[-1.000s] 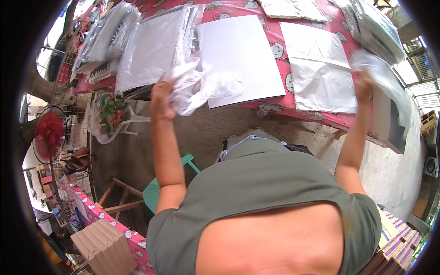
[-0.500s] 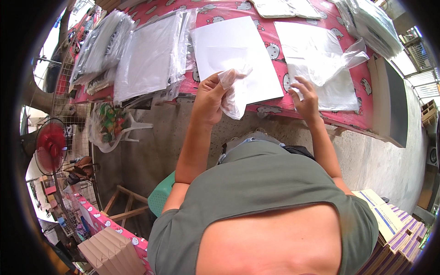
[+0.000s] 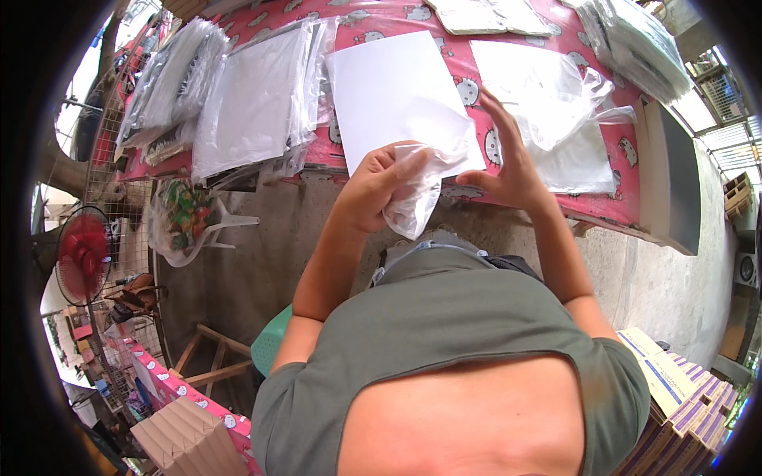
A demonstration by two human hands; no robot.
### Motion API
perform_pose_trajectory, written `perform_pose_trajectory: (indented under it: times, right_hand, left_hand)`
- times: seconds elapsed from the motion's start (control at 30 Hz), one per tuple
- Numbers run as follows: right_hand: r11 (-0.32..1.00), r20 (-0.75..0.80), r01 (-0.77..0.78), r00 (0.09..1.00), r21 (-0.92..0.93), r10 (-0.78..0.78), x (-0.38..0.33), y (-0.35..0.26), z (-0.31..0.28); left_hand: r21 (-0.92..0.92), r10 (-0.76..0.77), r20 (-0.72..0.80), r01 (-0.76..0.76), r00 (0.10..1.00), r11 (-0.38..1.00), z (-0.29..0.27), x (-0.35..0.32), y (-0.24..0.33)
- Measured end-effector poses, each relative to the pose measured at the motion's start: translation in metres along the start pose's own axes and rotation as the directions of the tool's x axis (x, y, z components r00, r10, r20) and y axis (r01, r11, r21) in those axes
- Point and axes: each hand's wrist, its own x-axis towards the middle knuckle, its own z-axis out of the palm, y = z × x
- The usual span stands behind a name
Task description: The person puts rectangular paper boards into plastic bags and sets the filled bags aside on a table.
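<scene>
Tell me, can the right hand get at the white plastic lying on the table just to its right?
Probably yes: the right hand looks open, fingers spread, the white plastic lies close beside it on the table, and nothing visible stands between them.

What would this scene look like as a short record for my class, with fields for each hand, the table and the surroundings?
Left hand: gripping a crumpled plastic bag
Right hand: open beside the bag, thumb and fingers apart
Table, middle: white sheet on a pink tablecloth
Table, left: plastic-wrapped stack
Table, right: white plastic, partly crumpled
Surroundings: red fan at left; boxes piled at lower right
</scene>
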Motion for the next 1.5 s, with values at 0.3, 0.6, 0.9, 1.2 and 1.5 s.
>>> perform_pose_trajectory:
  times: [0.3,0.6,0.9,1.2,1.5]
  right_hand:
    - [0.960,0.057,-0.165,0.986,0.225,0.156,0.050,-0.017,0.000]
    - [0.962,0.014,-0.248,0.969,0.114,0.248,0.050,-0.033,0.018]
    - [0.285,0.105,-0.086,0.993,0.955,-0.052,0.073,-0.014,-0.025]
    - [0.434,0.397,-0.437,0.899,0.788,0.183,0.032,0.002,-0.035]
    - [0.807,0.787,-0.493,0.614,0.326,0.057,0.029,0.002,-0.025]
  left_hand:
    - [0.548,0.805,-0.324,-0.595,0.497,0.588,-0.028,-0.009,0.014]
    - [-0.085,0.490,-0.560,-0.635,0.668,0.768,-0.011,-0.016,0.013]
    - [0.525,-0.162,0.118,0.077,0.980,0.848,-0.017,-0.034,0.024]
    - [0.203,-0.106,0.364,0.033,0.926,0.979,-0.088,-0.015,0.020]
    - [-0.515,0.425,0.330,-0.217,0.843,0.829,-0.049,-0.032,0.059]
